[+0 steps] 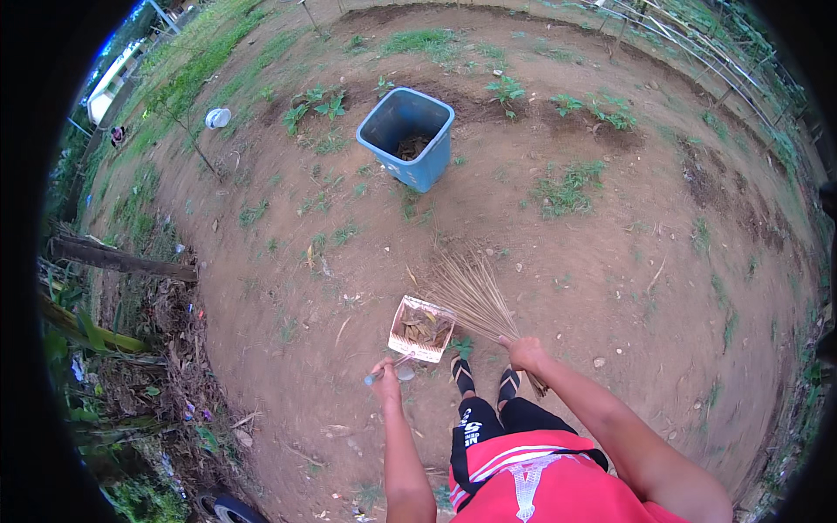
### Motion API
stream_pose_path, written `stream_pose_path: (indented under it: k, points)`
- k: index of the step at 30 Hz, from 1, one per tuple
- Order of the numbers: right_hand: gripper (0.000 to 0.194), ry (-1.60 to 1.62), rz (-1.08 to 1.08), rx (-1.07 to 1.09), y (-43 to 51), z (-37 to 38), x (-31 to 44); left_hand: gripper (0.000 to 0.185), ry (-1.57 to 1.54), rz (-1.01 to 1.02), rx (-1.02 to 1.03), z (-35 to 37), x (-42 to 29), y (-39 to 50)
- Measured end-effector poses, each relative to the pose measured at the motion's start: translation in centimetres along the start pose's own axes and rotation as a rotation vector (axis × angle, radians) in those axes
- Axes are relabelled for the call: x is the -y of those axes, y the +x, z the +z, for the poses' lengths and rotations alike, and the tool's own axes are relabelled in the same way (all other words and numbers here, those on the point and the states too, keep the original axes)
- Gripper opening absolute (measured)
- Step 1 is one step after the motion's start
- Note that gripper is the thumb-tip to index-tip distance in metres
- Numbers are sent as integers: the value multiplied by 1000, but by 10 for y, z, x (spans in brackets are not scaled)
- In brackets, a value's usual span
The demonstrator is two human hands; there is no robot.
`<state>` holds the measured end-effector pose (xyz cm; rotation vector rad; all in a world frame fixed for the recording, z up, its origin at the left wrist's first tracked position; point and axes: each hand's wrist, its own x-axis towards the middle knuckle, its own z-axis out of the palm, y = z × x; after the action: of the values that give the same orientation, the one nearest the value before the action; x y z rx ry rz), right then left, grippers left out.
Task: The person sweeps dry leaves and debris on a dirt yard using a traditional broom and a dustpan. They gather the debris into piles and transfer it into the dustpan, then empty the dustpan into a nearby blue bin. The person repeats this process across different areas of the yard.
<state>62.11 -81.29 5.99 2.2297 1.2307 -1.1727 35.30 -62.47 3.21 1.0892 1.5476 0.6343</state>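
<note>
My left hand (387, 379) grips the handle of a dustpan (424, 352) whose pan is white and reddish and holds dry brown leaves (422, 325). In my right hand (525, 355) is a stick broom (476, 287) of thin tan ribs, gripped near its bound end. The broom's bristles fan out over the soil to the right of the pan, and some lie close to its far right corner. Farther ahead stands a blue plastic bin (425, 171), upright and open at the top, with dry leaves (412, 148) at its bottom.
Low green plants (592, 110) and grass tufts (567, 189) dot the bare soil. At left are a wooden post (124, 257) and a littered bank; a tire (237, 510) lies below. A white container (218, 118) and a distant person (118, 136) are upper left. Bamboo poles (693, 49) line the upper right.
</note>
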Motion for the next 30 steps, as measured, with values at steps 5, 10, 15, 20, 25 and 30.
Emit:
stream_pose_path:
  k: [5, 10, 15, 20, 25, 30]
  points:
    - [85, 195, -9, 108, -90, -19, -59, 13, -126, 45, -19, -11, 14, -9]
    - [92, 367, 207, 25, -125, -28, -103, 16, -98, 85, 20, -19, 11, -28]
    - [95, 390, 432, 15, -84, -3, -103, 16, 35, 99, 84, 13, 6, -52]
    - [93, 382, 181, 99, -99, 49, -93, 16, 113, 192, 67, 33, 48, -51]
    - [94, 429, 57, 71, -156, 25, -94, 15, -107, 33, 72, -11, 48, -40]
    - [102, 855, -40, -140, -131, 13, -50, 16, -222, -62, -5, -122, 39, -52]
